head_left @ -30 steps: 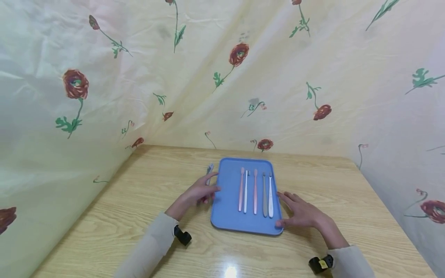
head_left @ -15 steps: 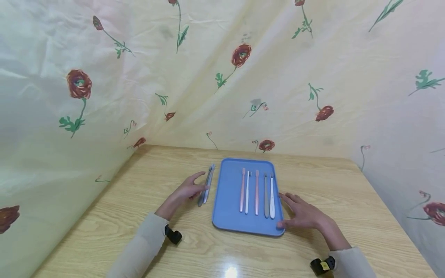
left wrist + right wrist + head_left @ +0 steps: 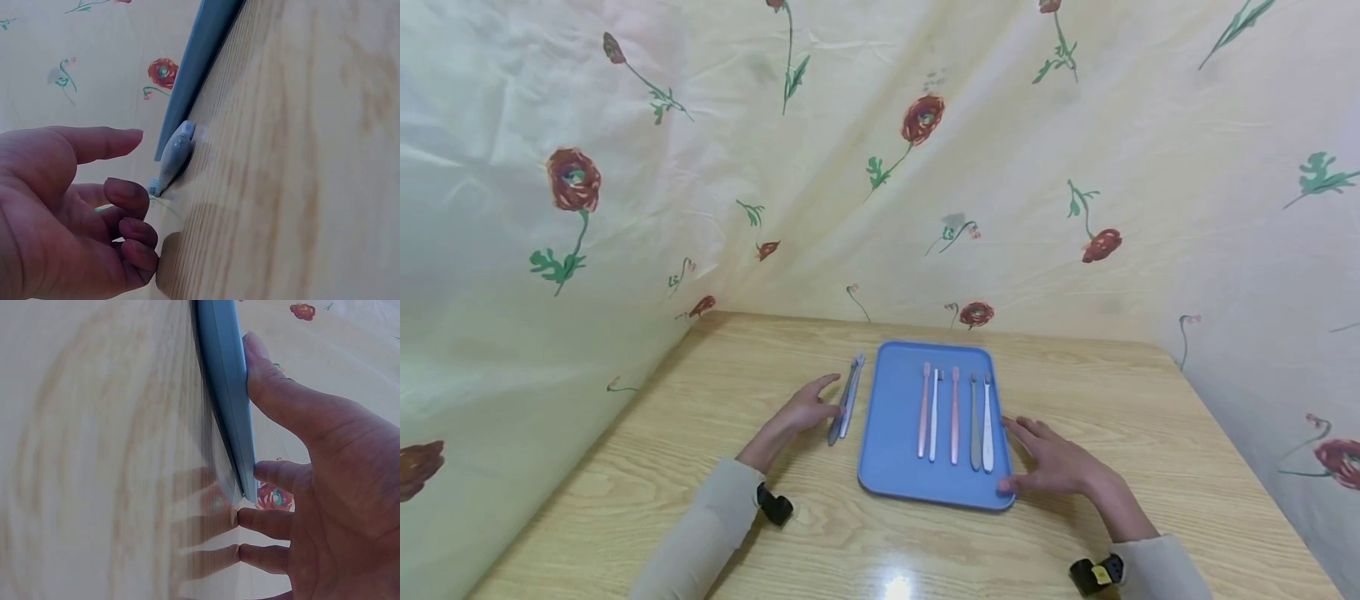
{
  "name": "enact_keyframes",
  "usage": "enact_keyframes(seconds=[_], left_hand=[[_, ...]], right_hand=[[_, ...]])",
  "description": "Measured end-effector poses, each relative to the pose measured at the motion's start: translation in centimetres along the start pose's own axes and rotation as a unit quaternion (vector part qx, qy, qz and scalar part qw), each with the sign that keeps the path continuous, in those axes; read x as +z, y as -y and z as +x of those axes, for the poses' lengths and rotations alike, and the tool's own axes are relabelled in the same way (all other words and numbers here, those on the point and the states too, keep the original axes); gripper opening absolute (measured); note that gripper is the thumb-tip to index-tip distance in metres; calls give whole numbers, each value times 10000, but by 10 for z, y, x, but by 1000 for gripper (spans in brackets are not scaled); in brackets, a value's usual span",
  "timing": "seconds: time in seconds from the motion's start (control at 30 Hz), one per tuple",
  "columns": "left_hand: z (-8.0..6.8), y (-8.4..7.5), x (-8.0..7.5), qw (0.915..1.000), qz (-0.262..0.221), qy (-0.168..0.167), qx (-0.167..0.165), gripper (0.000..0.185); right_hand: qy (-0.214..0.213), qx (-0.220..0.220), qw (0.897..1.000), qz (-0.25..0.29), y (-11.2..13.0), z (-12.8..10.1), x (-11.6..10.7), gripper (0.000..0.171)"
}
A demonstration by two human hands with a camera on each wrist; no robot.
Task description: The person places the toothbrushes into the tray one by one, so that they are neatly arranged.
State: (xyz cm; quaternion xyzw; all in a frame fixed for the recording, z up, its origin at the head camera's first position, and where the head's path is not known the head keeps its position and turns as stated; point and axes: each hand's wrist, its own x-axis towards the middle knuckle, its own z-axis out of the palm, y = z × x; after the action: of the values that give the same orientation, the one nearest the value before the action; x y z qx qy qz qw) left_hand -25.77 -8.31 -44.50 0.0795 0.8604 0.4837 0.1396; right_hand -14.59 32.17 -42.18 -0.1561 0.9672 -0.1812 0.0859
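Two toothbrushes lie side by side on the table just left of a blue tray (image 3: 891, 433): a grey toothbrush (image 3: 834, 430) and a pale blue toothbrush (image 3: 852, 400). My left hand (image 3: 801, 411) hovers beside them, its fingers loosely bent; the left wrist view shows a gap between its fingertips and the grey handle (image 3: 177, 154). On the tray's right half, pink toothbrushes (image 3: 923, 417), white toothbrushes (image 3: 988, 433) and a grey one lie in a row. My right hand (image 3: 1051, 463) rests at the tray's lower right edge, thumb on the rim and index finger against the side (image 3: 228, 381).
The wood-grain table (image 3: 760, 342) reaches back to a cream flowered cloth (image 3: 820, 150), which hangs behind and along both sides. Each wrist carries a black camera (image 3: 775, 507).
My left hand has drawn back leftward from the tray's left edge, uncovering the two toothbrushes beside it. My right hand stays at the tray's edge.
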Motion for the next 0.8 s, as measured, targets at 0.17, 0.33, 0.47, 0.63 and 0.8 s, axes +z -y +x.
enact_keyframes(seconds=[0.17, 0.33, 0.47, 0.63, 0.8], left_hand=[[-1, -2, 0, 9998, 143, 94, -80, 76], [-2, -3, 1, 9993, 185, 281, -142, 83], [-1, -3, 1, 9989, 200, 400, -116, 86], [1, -4, 1, 9984, 308, 437, -191, 89], [3, -5, 1, 9971, 521, 474, -271, 99]], right_hand=[[-8, -14, 10000, -1, -1, 0, 0, 106], [-12, -5, 10000, -49, -2, 0, 0, 105], [-9, 17, 10000, -62, -2, 1, 0, 105], [-20, 47, 10000, -40, -1, 0, 0, 105], [-34, 43, 10000, -12, 1, -1, 0, 105]])
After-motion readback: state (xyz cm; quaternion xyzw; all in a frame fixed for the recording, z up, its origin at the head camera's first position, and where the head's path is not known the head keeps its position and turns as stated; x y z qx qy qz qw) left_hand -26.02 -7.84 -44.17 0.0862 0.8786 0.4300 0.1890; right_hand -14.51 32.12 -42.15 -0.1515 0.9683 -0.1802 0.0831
